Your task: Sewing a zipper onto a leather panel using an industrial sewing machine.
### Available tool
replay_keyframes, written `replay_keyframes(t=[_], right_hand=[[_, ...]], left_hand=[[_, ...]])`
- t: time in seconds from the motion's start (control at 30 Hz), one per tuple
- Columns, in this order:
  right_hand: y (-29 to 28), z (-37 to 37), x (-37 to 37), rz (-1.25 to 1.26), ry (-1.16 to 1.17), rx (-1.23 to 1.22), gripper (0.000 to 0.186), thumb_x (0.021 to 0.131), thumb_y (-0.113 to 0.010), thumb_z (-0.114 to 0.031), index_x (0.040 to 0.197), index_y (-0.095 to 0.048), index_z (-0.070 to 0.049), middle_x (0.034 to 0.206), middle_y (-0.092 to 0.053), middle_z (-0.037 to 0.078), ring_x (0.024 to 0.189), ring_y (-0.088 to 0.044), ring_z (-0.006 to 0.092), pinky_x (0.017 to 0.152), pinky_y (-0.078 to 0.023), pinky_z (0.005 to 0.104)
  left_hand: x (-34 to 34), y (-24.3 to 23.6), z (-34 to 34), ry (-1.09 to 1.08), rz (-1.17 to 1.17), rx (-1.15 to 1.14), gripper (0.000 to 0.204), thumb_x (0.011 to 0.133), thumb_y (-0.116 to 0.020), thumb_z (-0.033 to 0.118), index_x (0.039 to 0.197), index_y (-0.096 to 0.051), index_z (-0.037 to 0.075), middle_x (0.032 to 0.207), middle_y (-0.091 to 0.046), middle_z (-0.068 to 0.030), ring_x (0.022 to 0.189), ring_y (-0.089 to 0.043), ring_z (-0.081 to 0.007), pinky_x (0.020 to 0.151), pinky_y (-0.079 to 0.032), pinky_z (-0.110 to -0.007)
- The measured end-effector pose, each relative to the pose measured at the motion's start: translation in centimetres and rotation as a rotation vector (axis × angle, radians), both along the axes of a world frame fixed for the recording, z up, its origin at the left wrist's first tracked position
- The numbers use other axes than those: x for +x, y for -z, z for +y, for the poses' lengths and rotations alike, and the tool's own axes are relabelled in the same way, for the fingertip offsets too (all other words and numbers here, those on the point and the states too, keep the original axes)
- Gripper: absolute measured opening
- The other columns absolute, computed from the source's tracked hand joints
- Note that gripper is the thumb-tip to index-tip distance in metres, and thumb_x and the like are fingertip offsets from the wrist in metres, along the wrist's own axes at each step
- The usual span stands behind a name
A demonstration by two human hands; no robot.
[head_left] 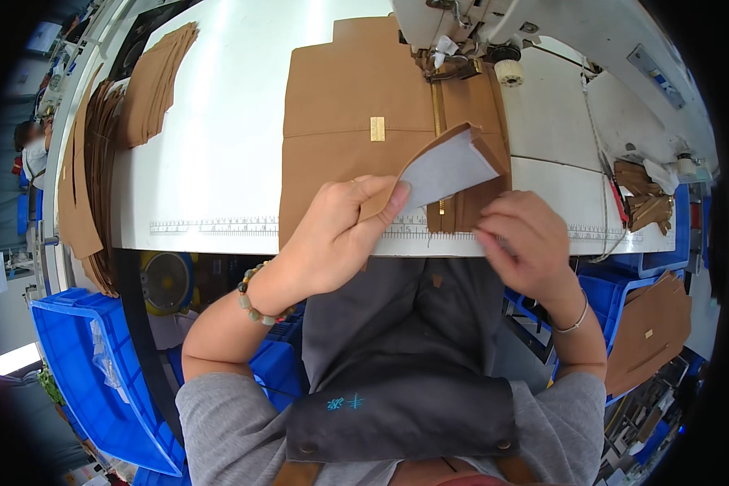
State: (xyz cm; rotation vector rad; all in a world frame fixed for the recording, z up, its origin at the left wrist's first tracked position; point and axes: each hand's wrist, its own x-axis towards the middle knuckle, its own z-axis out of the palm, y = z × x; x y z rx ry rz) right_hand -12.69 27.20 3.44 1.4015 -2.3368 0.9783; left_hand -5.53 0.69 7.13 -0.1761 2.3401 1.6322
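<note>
Brown fabric panels (pixel 340 93) lie on the white sewing table, a small gold plate (pixel 377 129) fixed on them. A gold-toothed zipper (pixel 438 113) runs from under the sewing machine's presser foot (pixel 454 71) toward me. My left hand (pixel 340 223) is closed on a brown flap, which it lifts and folds back, baring its pale grey backing (pixel 449 172). Beside the zipper's near end, my right hand (pixel 526 243) has thumb and forefinger drawn together by the panel's lower right edge; what they pinch, if anything, is too small to make out.
Stacks of brown pieces (pixel 158 85) lie at the table's left. A ruler strip (pixel 219 227) follows the near edge. Brown scraps and red-handled scissors (pixel 620 202) are on the right. Blue bins (pixel 97 381) flank me, the right one holding brown panels (pixel 652 332). Another person sits far left.
</note>
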Motion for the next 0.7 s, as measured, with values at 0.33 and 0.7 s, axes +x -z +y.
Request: replay_keyframes(t=[0.33,0.7], right_hand=[[1.1,-2.9,0.6,0.215,-0.107,0.088,0.027,0.079,-0.078,-0.012,0.103,-0.071,0.000,0.102,-0.068,0.009,0.089,-0.067,0.0265,0.073,-0.058,0.0377],[1.2,-2.7,0.6,0.274,-0.136,0.104,0.029,0.078,-0.072,-0.013,0.104,-0.071,0.000,0.101,-0.069,0.010,0.090,-0.069,0.0263,0.070,-0.059,0.0358]], left_hand=[[0.4,0.2,0.1,-0.049,0.028,0.132,0.046,0.112,-0.054,0.035,0.121,-0.068,-0.008,0.081,-0.067,-0.0140,0.050,-0.063,-0.0170,0.050,-0.050,-0.032],[0.4,1.9,-0.4,-0.003,0.129,0.144,0.043,0.111,-0.056,0.032,0.120,-0.069,-0.008,0.092,-0.069,-0.0194,0.058,-0.068,-0.0230,0.056,-0.053,-0.034]])
